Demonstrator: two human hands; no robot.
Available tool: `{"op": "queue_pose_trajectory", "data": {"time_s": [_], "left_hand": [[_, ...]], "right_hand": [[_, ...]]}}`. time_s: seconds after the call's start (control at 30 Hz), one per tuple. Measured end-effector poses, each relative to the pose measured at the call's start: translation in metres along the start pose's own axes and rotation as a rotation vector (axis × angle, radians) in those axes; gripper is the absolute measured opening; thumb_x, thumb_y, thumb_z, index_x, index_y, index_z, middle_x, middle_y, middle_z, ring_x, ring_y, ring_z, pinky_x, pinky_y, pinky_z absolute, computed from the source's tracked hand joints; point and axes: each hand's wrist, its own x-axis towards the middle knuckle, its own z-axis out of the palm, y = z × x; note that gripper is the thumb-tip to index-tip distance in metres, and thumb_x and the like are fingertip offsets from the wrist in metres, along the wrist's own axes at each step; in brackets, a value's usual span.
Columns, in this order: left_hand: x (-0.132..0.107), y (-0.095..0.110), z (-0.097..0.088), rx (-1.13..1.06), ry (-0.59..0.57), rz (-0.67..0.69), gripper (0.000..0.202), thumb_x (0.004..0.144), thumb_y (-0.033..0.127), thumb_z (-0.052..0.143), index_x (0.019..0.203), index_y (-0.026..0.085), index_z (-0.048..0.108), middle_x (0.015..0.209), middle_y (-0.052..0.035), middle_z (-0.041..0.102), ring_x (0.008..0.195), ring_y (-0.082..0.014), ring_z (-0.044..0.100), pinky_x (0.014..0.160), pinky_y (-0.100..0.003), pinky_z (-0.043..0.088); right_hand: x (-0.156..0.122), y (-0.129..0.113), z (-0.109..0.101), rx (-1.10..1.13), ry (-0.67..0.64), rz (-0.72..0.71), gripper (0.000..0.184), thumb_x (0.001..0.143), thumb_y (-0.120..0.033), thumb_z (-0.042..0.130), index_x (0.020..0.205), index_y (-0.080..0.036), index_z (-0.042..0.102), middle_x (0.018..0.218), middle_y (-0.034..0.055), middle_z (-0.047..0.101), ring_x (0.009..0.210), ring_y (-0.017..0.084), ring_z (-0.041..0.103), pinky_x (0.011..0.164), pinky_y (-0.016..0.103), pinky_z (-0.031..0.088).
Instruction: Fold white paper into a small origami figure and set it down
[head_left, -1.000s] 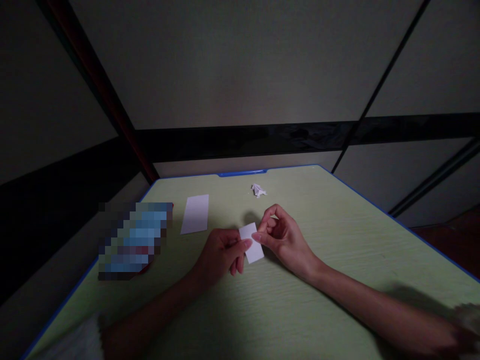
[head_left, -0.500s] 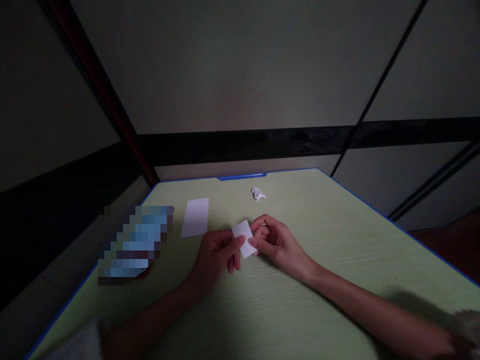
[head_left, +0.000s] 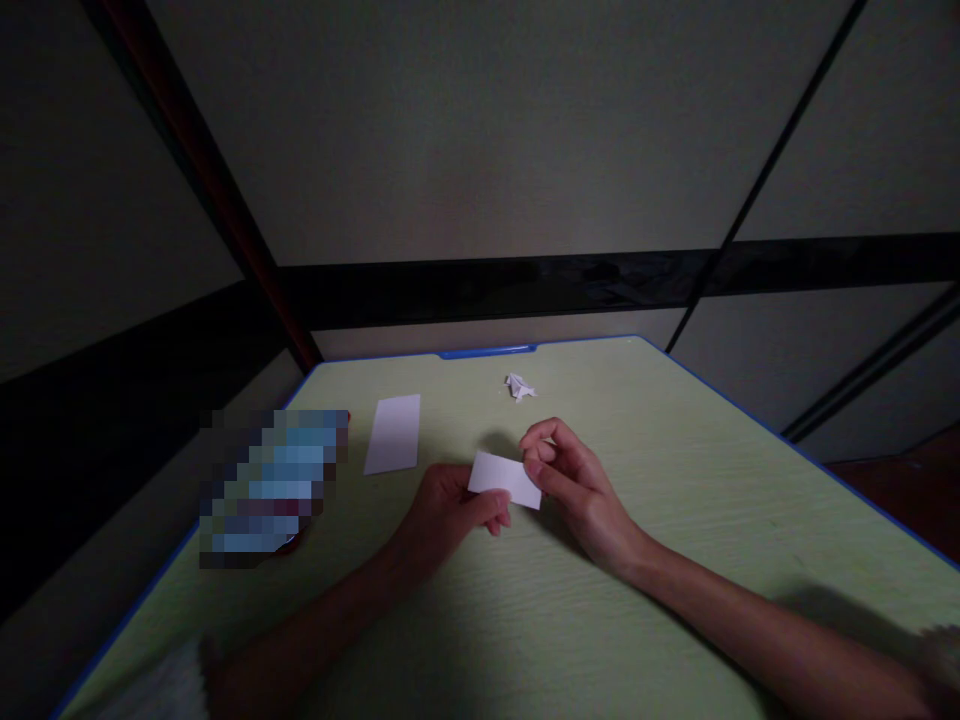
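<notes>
A small white piece of paper (head_left: 501, 476) is held between my hands above the table (head_left: 637, 640), its long side running left to right with a slight tilt. My left hand (head_left: 459, 508) pinches its lower left part, thumb on top and fingers beneath. At its right end my right hand (head_left: 576, 484) grips the upper corner between thumb and fingers. Beyond the hands lies a small folded white paper figure (head_left: 519, 387), shaped like a frog. The underside of the held paper is hidden.
A flat white rectangular sheet (head_left: 394, 434) lies left of the hands. Farther left is a pixelated object (head_left: 277, 490), perhaps a device with a lit screen. Blue edging and a blue handle (head_left: 487, 352) border the table, with dark-banded panels (head_left: 480, 288) behind.
The held paper has turned from a slanted upright position to lying crosswise and shows a longer face. My right hand has shifted right and slightly up, and both hands keep hold.
</notes>
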Motion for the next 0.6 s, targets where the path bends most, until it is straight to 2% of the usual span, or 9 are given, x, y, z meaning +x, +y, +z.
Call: {"op": "queue_pose_trajectory", "data": {"time_s": [0.13, 0.3, 0.37, 0.47, 0.6], "left_hand": [[0.0027, -0.0017, -0.0018, -0.072, 0.012, -0.014, 0.016, 0.061, 0.028, 0.056, 0.054, 0.013, 0.055, 0.045, 0.0044, 0.048, 0.043, -0.0066, 0.041, 0.044, -0.019, 0.032], [0.0016, -0.0009, -0.0042, 0.07, -0.165, -0.033, 0.023, 0.064, 0.031, 0.051, 0.049, 0.014, 0.048, 0.043, 0.0063, 0.037, 0.042, -0.0055, 0.031, 0.042, -0.019, 0.022], [0.0009, 0.0002, -0.0047, 0.099, -0.198, -0.04, 0.023, 0.063, 0.031, 0.05, 0.047, 0.014, 0.046, 0.042, 0.0065, 0.034, 0.042, -0.0054, 0.028, 0.042, -0.02, 0.019], [0.001, 0.0004, -0.0059, 0.063, -0.203, -0.058, 0.021, 0.061, 0.029, 0.05, 0.047, 0.015, 0.046, 0.041, 0.0066, 0.033, 0.04, -0.0054, 0.027, 0.042, -0.02, 0.018], [0.0031, -0.0033, -0.0089, -0.072, -0.22, -0.064, 0.019, 0.059, 0.028, 0.052, 0.047, 0.015, 0.046, 0.042, 0.0064, 0.035, 0.04, -0.0053, 0.028, 0.042, -0.02, 0.018]], "right_hand": [[-0.0006, -0.0043, -0.0011, -0.027, -0.126, 0.084, 0.02, 0.073, -0.027, 0.057, 0.08, -0.02, 0.04, 0.056, -0.0073, 0.038, 0.046, 0.005, 0.033, 0.044, 0.019, 0.022], [-0.0011, -0.0076, -0.0026, -0.059, -0.263, 0.143, 0.02, 0.073, -0.028, 0.056, 0.078, -0.018, 0.04, 0.055, -0.0072, 0.038, 0.046, 0.005, 0.031, 0.044, 0.019, 0.019], [-0.001, -0.0058, -0.0031, -0.039, -0.297, 0.158, 0.018, 0.073, -0.027, 0.056, 0.078, -0.017, 0.041, 0.055, -0.0068, 0.039, 0.047, 0.005, 0.031, 0.044, 0.019, 0.02], [-0.0007, -0.0013, -0.0028, 0.043, -0.301, 0.19, 0.016, 0.072, -0.024, 0.056, 0.076, -0.017, 0.043, 0.055, -0.0065, 0.042, 0.046, 0.005, 0.033, 0.045, 0.019, 0.021], [-0.0001, 0.001, -0.0001, 0.163, -0.244, 0.251, 0.016, 0.069, -0.019, 0.058, 0.071, -0.017, 0.043, 0.052, -0.0071, 0.045, 0.043, 0.004, 0.035, 0.042, 0.018, 0.021]]}}
